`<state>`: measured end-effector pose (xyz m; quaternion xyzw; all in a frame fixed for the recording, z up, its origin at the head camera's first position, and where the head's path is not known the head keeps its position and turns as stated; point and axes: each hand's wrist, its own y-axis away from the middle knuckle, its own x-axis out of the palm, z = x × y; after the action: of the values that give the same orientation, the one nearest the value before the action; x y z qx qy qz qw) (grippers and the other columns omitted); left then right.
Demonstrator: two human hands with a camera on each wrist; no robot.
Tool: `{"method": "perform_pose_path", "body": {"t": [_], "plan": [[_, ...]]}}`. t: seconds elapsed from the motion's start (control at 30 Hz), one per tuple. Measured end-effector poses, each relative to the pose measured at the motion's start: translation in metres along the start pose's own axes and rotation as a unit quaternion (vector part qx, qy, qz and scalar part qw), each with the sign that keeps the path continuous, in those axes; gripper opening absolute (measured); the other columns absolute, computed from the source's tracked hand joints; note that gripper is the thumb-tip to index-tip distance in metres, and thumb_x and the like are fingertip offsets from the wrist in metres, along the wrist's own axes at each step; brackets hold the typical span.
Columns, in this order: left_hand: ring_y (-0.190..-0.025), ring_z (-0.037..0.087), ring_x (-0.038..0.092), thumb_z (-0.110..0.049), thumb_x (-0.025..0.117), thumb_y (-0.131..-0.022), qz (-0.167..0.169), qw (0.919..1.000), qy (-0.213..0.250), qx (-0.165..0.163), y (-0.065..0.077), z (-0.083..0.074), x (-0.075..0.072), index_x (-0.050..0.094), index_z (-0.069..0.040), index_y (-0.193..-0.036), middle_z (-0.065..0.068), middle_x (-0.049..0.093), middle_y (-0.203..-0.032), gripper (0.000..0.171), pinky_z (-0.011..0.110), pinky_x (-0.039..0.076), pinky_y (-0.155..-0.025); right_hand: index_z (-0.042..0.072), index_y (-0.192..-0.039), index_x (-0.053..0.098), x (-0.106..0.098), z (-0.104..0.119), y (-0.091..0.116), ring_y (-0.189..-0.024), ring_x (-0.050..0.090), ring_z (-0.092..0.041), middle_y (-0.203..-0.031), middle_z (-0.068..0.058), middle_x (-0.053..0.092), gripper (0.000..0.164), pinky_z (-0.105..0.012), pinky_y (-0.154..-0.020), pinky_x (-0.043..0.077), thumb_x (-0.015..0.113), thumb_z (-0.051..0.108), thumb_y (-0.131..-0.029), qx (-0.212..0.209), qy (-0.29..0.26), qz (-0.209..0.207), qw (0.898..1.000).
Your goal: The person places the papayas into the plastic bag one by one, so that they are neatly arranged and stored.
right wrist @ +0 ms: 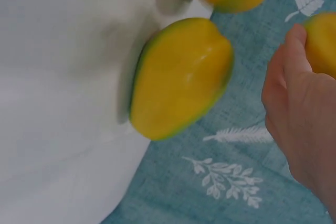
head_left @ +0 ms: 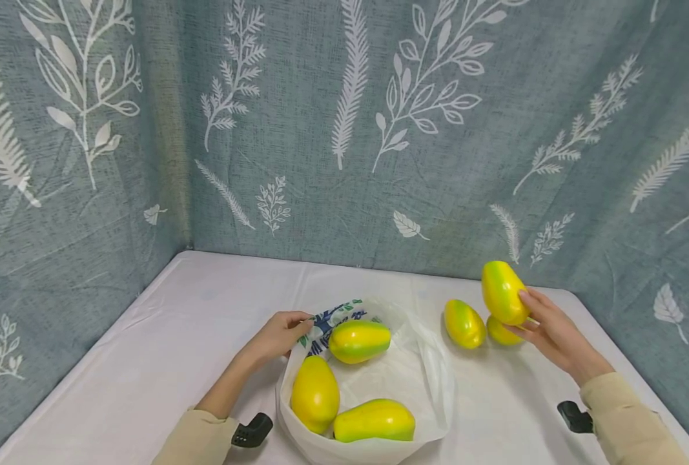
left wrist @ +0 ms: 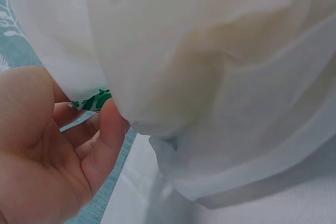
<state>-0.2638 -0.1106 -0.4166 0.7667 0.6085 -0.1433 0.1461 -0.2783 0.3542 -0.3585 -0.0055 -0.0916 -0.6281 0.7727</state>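
My left hand pinches the left rim of a white plastic bag with blue and green print along its edge. The left wrist view shows thumb and fingers on the bag's printed edge. Inside the open bag lie three yellow-green papayas, one at the back, one at left and one in front. My right hand grips another papaya, raised and tilted, over the table's back right. Its fingertips in the right wrist view lie along the fruit.
Two more papayas rest on the white-covered table, one right of the bag and one partly hidden behind the held fruit. A grey-green leaf-patterned curtain borders the table at back and sides.
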Motion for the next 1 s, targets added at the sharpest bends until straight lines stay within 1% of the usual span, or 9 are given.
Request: {"method": "perform_pose_path", "body": {"t": [0.13,0.23,0.37,0.57,0.6,0.67,0.8,1.0], "plan": [[-0.065,0.016,0.06,-0.016,0.049,-0.1,0.0,1.0,0.002,0.003,0.0,0.0,0.0,0.057,0.001,-0.127,0.009,0.065,-0.097,0.033,0.031,0.052,-0.056,0.018,-0.125,0.039,0.008,-0.002,0.0,-0.102,0.058,-0.016,-0.117,0.0,0.048,0.025,-0.033,-0.09,0.047,0.043,0.029,-0.102,-0.007,-0.004,0.027,1.0],[-0.065,0.016,0.06,-0.015,0.049,-0.1,0.003,1.0,0.003,0.006,0.0,-0.001,-0.001,0.057,0.002,-0.127,0.008,0.065,-0.096,0.033,0.031,0.052,-0.056,0.019,-0.124,0.042,0.017,-0.003,0.0,-0.104,0.057,-0.017,-0.118,-0.001,0.048,0.023,-0.036,-0.094,0.045,0.042,0.029,-0.103,-0.005,-0.002,0.041,0.999],[-0.065,0.016,0.059,-0.016,0.049,-0.1,0.003,1.0,0.004,0.006,0.0,0.0,-0.001,0.058,0.001,-0.127,0.008,0.065,-0.096,0.033,0.03,0.051,-0.056,0.019,-0.126,0.041,0.03,-0.005,0.0,-0.107,0.055,-0.017,-0.122,-0.002,0.045,0.026,-0.041,-0.1,0.04,0.042,0.03,-0.103,0.014,-0.01,0.05,0.999],[-0.066,0.016,0.06,-0.016,0.049,-0.1,0.0,1.0,0.005,0.002,0.0,-0.001,0.0,0.058,0.001,-0.127,0.009,0.065,-0.097,0.033,0.031,0.052,-0.057,0.015,-0.128,0.04,0.048,-0.011,0.0,-0.108,0.055,-0.021,-0.122,-0.005,0.048,0.03,-0.043,-0.097,0.043,0.042,0.03,-0.103,0.033,-0.021,0.065,0.997],[-0.067,0.016,0.06,-0.016,0.049,-0.1,-0.001,1.0,0.004,0.002,0.0,-0.001,0.0,0.058,0.001,-0.127,0.009,0.065,-0.098,0.033,0.031,0.052,-0.057,0.014,-0.129,0.04,0.051,-0.012,0.0,-0.108,0.055,-0.021,-0.122,-0.006,0.048,0.031,-0.044,-0.098,0.041,0.041,0.03,-0.103,0.035,-0.021,0.067,0.997],[-0.067,0.016,0.061,-0.016,0.049,-0.1,-0.002,1.0,0.004,0.003,0.0,-0.001,0.0,0.058,0.001,-0.127,0.009,0.065,-0.099,0.033,0.031,0.052,-0.057,0.012,-0.132,0.037,0.056,-0.014,0.001,-0.109,0.054,-0.022,-0.123,-0.006,0.047,0.034,-0.047,-0.1,0.038,0.041,0.031,-0.103,0.042,-0.023,0.071,0.996],[-0.067,0.016,0.061,-0.015,0.049,-0.1,-0.004,1.0,0.005,0.007,0.001,-0.003,0.0,0.057,0.002,-0.127,0.01,0.065,-0.099,0.033,0.032,0.053,-0.057,0.007,-0.14,0.026,0.065,-0.018,0.003,-0.111,0.053,-0.022,-0.125,-0.007,0.043,0.047,-0.051,-0.104,0.029,0.04,0.033,-0.103,0.058,-0.025,0.083,0.995],[-0.069,0.016,0.061,-0.015,0.049,-0.1,-0.007,0.9999,0.006,0.01,0.002,-0.004,0.0,0.057,0.003,-0.127,0.01,0.065,-0.1,0.033,0.032,0.053,-0.058,0.004,-0.146,0.017,0.079,-0.025,0.008,-0.11,0.052,-0.024,-0.126,-0.011,0.042,0.056,-0.047,-0.099,0.039,0.04,0.033,-0.103,0.088,-0.029,0.106,0.99]]}}
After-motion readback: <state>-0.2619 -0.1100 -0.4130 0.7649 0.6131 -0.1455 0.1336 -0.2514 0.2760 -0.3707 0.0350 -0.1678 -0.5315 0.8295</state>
